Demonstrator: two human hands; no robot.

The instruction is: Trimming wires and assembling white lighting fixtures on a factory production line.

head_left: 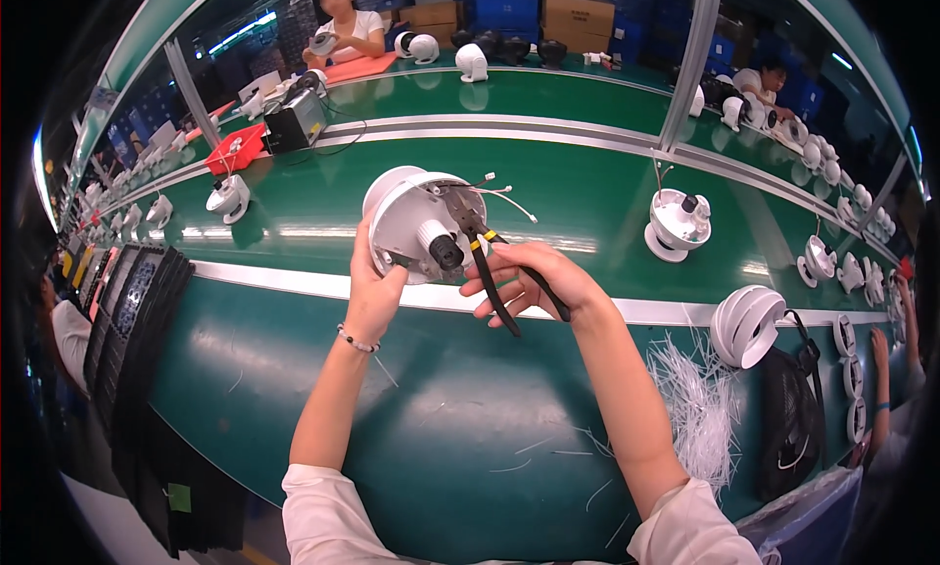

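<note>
Your left hand (376, 296) closes its grip on the housing (399, 222) while your right hand (548, 276), half curled, holds spread pliers (473, 229), tips seemingly inside it.

1. Held housing (388, 195): smooth white plastic, semi-gloss; barrel (447, 253) black, shiny.
2. Pliers (479, 256): dark metal head, handles matt black, rubber or plastic.
3. Bench (470, 418): smooth green top, soft sheen.
4. Rail (264, 280), bench's far edge: pale metal, satin.
5. Belt (587, 208) past that edge: glossy, mirror-like.
6. Strips (690, 413), bench's right edge: thin plastic, slightly shiny.
7. Sleeves (328, 514): matt white cloth.
</note>
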